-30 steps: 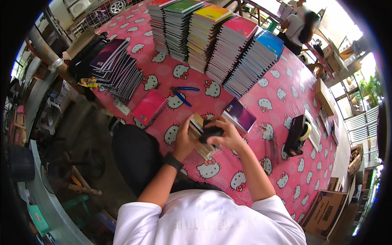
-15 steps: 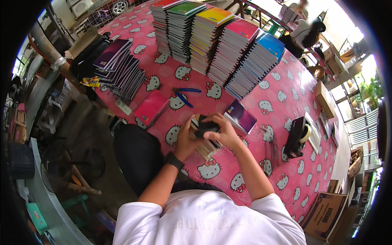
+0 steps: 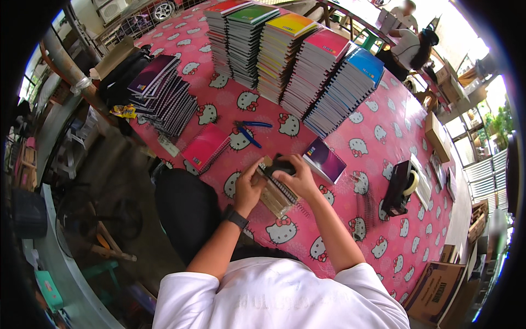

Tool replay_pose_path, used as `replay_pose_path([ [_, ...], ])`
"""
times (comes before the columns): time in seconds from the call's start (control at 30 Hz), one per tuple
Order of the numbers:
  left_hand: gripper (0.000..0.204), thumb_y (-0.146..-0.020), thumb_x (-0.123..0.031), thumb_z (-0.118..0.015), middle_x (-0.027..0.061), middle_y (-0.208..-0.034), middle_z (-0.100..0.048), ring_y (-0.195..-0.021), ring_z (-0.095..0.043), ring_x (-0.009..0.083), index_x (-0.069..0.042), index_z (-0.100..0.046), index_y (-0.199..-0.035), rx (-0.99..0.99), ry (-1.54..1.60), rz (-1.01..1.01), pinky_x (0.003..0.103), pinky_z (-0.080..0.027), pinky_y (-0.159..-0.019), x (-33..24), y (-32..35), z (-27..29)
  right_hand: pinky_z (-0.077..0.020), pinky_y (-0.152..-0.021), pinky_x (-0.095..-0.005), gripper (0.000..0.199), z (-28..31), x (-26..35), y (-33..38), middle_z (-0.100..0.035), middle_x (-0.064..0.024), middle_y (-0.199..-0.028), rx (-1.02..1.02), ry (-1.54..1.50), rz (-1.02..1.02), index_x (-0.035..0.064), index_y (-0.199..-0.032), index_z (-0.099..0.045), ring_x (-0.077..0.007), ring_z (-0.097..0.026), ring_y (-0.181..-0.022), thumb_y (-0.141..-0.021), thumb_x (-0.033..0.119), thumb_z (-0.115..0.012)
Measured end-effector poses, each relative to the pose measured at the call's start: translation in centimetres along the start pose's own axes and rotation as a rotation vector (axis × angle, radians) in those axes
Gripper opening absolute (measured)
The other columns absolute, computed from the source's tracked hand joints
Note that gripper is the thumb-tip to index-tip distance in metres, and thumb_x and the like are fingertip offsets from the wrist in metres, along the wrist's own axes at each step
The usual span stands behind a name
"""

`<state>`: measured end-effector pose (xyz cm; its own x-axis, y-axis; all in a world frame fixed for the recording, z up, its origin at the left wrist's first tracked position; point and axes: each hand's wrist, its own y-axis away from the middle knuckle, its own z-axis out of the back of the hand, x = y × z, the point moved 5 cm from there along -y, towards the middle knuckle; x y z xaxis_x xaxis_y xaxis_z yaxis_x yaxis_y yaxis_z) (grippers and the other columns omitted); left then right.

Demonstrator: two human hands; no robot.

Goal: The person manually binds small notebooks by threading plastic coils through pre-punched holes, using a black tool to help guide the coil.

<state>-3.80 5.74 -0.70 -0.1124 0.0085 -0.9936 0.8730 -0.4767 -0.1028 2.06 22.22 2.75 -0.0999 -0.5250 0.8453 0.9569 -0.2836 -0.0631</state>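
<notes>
Tall stacks of spiral notebooks point(image 3: 296, 55) stand beyond the blue pliers point(image 3: 247, 131); a pink notebook point(image 3: 205, 147) lies left of them, a tape dispenser point(image 3: 399, 187) far right.

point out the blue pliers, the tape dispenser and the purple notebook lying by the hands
blue pliers point(image 3: 249, 131): head view, on the handles.
tape dispenser point(image 3: 399, 188): head view, on its black body.
purple notebook point(image 3: 324, 159): head view, middle of its cover.

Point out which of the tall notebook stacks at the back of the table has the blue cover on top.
The stack farthest right, leaning beside the pink-topped stack. The other stacks are topped in red, green, yellow and pink; only this one shows blue.
</notes>
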Motion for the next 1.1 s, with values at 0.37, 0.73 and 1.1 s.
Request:
replay_pose_path([
  [0.37,0.025,-0.076,-0.001,-0.065,0.0102,-0.102,-0.066,-0.094,-0.060,0.0263,-0.004,-0.067,-0.101,0.070,-0.272,-0.268,0.034,-0.046,-0.083,-6.7,-0.6,-0.2,-0.0438,-0.088,-0.0403,0.045,1.8,7.1,3.4,-0.057,-0.0114,-0.112,-0.223,0.147,0.214,0.0064,-0.113,-0.059,-0.0297,-0.053,-0.105,-0.074,0.020,-0.076],
  [0.73,0.018,-0.070,0.000,-0.072,0.0068,-0.084,-0.067,-0.079,-0.062,0.0217,-0.005,-0.069,-0.086,0.093,-0.183,-0.426,0.032,-0.049,-0.069,-13.4,-1.0,-1.6,-0.0509,-0.070,-0.0318,0.029,4.2,9.4,5.2,-0.063,-0.0097,-0.093,-0.405,-0.122,0.253,0.0026,-0.105,-0.062,-0.0222,-0.062,-0.081,-0.077,0.002,-0.070],
  [1.1,0.018,-0.072,-0.007,-0.076,0.0065,-0.082,-0.066,-0.076,-0.064,0.0162,-0.004,-0.067,-0.088,0.100,-0.134,-0.473,0.028,-0.050,-0.067,-15.0,0.0,-0.3,-0.0447,-0.058,-0.0295,0.020,4.5,12.3,4.5,-0.056,-0.0064,-0.077,-0.347,-0.038,0.365,0.0028,-0.084,-0.058,-0.0192,-0.056,-0.067,-0.075,0.011,-0.075],
])
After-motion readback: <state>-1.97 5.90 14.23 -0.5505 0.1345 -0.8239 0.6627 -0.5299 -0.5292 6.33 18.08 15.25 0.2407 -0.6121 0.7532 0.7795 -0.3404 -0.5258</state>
